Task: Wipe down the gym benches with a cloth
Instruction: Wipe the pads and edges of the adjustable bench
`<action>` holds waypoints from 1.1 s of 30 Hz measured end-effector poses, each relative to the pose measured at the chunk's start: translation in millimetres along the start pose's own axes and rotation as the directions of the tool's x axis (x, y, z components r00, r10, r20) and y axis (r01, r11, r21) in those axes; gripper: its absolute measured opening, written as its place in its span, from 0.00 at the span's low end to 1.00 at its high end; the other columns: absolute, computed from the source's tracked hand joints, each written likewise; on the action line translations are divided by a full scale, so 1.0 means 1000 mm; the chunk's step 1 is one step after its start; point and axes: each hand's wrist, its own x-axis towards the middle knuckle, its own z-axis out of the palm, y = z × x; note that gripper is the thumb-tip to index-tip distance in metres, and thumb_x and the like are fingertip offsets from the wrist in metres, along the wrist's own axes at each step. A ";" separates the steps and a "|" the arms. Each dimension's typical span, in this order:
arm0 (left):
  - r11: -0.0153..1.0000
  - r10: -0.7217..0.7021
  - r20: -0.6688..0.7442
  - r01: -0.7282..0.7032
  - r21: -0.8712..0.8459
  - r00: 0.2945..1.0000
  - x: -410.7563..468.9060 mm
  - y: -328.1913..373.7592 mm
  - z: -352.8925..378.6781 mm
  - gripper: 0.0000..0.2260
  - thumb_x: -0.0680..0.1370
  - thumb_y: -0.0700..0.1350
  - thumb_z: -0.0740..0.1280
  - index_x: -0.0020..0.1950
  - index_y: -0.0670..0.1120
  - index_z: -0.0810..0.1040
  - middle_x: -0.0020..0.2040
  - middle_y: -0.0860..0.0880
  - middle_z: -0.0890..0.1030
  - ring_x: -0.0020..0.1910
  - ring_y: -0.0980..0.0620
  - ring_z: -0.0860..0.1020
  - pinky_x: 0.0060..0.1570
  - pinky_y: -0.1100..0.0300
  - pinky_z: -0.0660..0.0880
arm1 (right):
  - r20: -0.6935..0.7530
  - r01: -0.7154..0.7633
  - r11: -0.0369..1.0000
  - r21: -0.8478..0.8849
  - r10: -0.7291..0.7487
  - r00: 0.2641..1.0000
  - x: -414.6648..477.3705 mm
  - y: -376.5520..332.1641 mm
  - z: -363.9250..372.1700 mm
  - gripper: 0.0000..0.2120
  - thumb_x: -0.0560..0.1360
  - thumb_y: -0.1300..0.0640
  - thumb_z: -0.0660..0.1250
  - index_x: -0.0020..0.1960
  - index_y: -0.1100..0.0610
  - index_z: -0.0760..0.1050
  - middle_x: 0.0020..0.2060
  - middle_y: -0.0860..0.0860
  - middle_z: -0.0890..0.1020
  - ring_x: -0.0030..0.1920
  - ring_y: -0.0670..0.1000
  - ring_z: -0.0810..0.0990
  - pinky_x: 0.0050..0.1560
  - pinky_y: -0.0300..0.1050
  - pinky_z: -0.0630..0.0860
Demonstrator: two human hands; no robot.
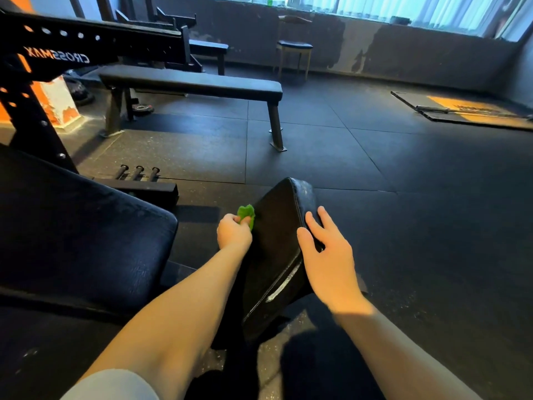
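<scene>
The job looks to be in its early or middle stretch, judging by where the work is. The left hand [234, 233] is clamped round a bunched green cloth [247, 212] and presses it against the left side of a small black seat pad [277, 241], about halfway along its length. The right hand [328, 255] lies flat on the pad's right edge with its fingers spread and loose, holding nothing and seemingly steadying the pad. The two hands are apart, one on each side of the pad. Pale streaks show along the pad's near right edge and at its far corner (whether grime or worn vinyl, I cannot tell), so this surface reads as not finished. The large back pad [86, 241] just to the left has a dull greyish bloom across its top and looks unwiped. The long flat bench [190, 82] across the floor and the shorter bench [208, 47] behind it are well out of reach; nothing shows whether they have been cleaned, so I would count them as left to do. By count there is one cloth, two hands and four padded surfaces in view, the two nearest possibly belonging to one adjustable bench. Around them are one black rack [57, 47] with a printed brand name, three upright pegs [138, 171] at its base, one chair [294, 46] by the far wall and one barbell [450, 110] lying on a platform at the right.
</scene>
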 end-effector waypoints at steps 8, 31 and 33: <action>0.955 0.263 0.074 -0.249 -0.160 0.962 -0.038 0.068 0.001 0.09 0.79 0.49 0.71 0.50 0.44 0.80 0.46 0.48 0.81 0.47 0.49 0.79 0.48 0.54 0.76 | -0.005 0.003 1.000 0.025 -0.003 1.000 -0.001 -0.002 -0.001 0.22 0.83 0.48 0.63 0.77 0.47 0.68 0.80 0.41 0.59 0.79 0.44 0.56 0.75 0.43 0.57; 0.959 0.276 0.100 -0.267 -0.094 0.956 -0.130 0.022 -0.032 0.09 0.80 0.52 0.69 0.46 0.48 0.75 0.43 0.51 0.79 0.44 0.50 0.77 0.45 0.52 0.74 | 0.024 0.010 0.999 0.047 -0.012 1.000 -0.004 -0.001 -0.005 0.23 0.84 0.50 0.62 0.78 0.48 0.67 0.80 0.41 0.58 0.78 0.41 0.56 0.76 0.43 0.58; 0.925 0.369 0.077 -0.358 -0.127 0.926 -0.142 0.027 -0.032 0.09 0.79 0.53 0.70 0.47 0.50 0.75 0.45 0.52 0.78 0.44 0.53 0.77 0.45 0.55 0.74 | 0.014 0.001 0.998 0.062 -0.002 1.000 -0.003 0.000 -0.003 0.22 0.84 0.51 0.63 0.77 0.49 0.68 0.80 0.41 0.59 0.78 0.42 0.57 0.75 0.42 0.59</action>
